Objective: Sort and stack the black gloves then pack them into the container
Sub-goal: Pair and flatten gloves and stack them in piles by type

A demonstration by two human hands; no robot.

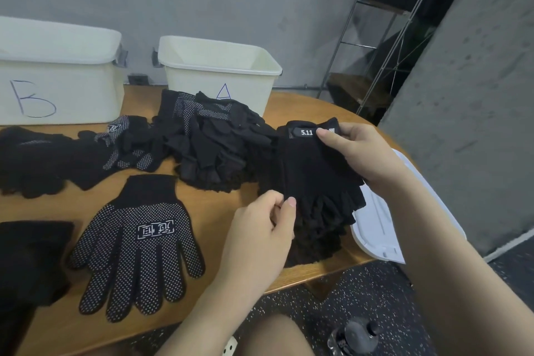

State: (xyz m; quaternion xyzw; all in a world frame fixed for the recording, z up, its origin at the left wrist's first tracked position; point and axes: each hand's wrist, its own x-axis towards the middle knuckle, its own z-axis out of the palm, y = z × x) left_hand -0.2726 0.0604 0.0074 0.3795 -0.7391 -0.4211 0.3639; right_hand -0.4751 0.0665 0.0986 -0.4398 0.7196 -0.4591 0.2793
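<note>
The right hand (361, 153) holds the cuff end of a black fingerless glove (315, 170), its thumb pressed on the grey tab with the mark "5.11". The left hand (260, 228) pinches the finger end of the same glove between thumb and curled fingers. So the glove is stretched between both hands, just above a stack of similar fingerless gloves (320, 228) at the near right edge of the wooden table (225, 199).

The stack looks soft and uneven, and it lies close to the table edge — if the glove is put down a little off centre, the top layers could slide toward the floor. The white lid (378, 217) beside it already hangs partly over the edge, and a push from the right forearm could knock it off.

Further out, the dotted grip glove (135, 243) lies flat and palm up, alone, near the left hand. Behind it is a mixed heap of black gloves (208, 141), where dotted and plain ones lie together. All of them are black, so a wrong type could easily go into the wrong stack.

At the back stand two white bins, container A (219, 72) and container B (57, 72). Container A shows nothing inside from here — the letters are the only guide, so packing into the wrong one is, I think, a real risk
</note>
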